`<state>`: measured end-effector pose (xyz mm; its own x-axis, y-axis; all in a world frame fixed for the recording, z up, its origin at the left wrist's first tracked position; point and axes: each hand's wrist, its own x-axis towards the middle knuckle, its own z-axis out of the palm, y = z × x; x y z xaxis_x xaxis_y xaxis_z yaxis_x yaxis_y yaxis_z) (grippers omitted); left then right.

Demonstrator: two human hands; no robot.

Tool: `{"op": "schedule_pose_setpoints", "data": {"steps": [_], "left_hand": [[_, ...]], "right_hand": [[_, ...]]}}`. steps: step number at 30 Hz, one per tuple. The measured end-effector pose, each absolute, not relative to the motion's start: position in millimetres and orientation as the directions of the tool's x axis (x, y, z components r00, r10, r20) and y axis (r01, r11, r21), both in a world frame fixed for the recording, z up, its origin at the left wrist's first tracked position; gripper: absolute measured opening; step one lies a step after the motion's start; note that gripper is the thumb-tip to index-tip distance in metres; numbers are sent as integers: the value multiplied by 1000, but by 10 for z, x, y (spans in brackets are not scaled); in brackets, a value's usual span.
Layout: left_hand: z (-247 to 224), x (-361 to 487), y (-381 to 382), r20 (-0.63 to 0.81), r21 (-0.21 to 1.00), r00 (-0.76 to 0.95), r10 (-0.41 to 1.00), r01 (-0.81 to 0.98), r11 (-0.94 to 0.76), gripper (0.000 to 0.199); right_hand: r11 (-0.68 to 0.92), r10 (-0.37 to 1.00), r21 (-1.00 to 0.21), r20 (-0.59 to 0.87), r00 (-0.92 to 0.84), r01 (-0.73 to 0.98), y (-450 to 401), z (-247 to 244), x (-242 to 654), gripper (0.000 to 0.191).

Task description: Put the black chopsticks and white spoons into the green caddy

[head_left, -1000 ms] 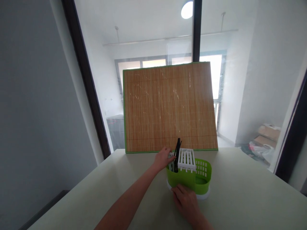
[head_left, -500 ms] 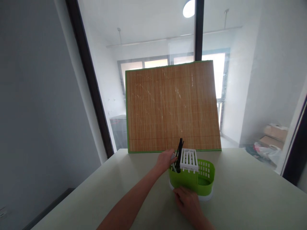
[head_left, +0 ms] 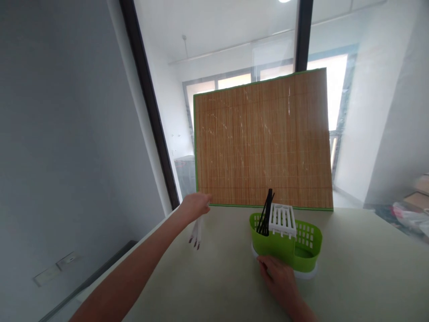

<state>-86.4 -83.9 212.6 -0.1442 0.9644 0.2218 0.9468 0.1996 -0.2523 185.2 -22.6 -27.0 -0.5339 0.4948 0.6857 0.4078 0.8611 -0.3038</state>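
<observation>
My left hand [head_left: 198,203] is raised over the left part of the table, fingers closed around several slim white utensils [head_left: 197,233]. They hang down, and their lower tips look dark reddish; blur hides their exact kind. My right hand [head_left: 275,273] is curled at the front of a green utensil basket [head_left: 275,247], its fingers against the white base tray [head_left: 310,273]. Black chopsticks [head_left: 267,212] lean in the basket's left compartment. Beside them a white slotted rack [head_left: 282,219] sits on the basket's rim. The right compartment has slotted walls.
A bamboo mat [head_left: 261,147] with green edging stands upright at the back of the pale table [head_left: 214,286], against a glass partition. A grey wall [head_left: 60,134] rises on the left. Cardboard boxes [head_left: 417,201] and plastic bags lie beyond the glass on the right.
My left hand has left the basket and moved left, carrying the white utensils out of the left compartment. My right hand stays at the basket's base. The view has turned left.
</observation>
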Motion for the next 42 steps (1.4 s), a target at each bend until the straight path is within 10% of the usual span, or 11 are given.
{"op": "schedule_pose_setpoints", "data": {"steps": [13, 42], "left_hand": [[897, -1468, -1135, -126, -292, -437, 891, 874, 388, 42], [344, -1569, -1404, 154, -155, -459, 875, 863, 480, 51]], "right_hand": [[876, 477, -285, 630, -613, 390, -235, -364, 1821, 22], [856, 517, -328, 582, -628, 401, -284, -309, 1791, 22]]}}
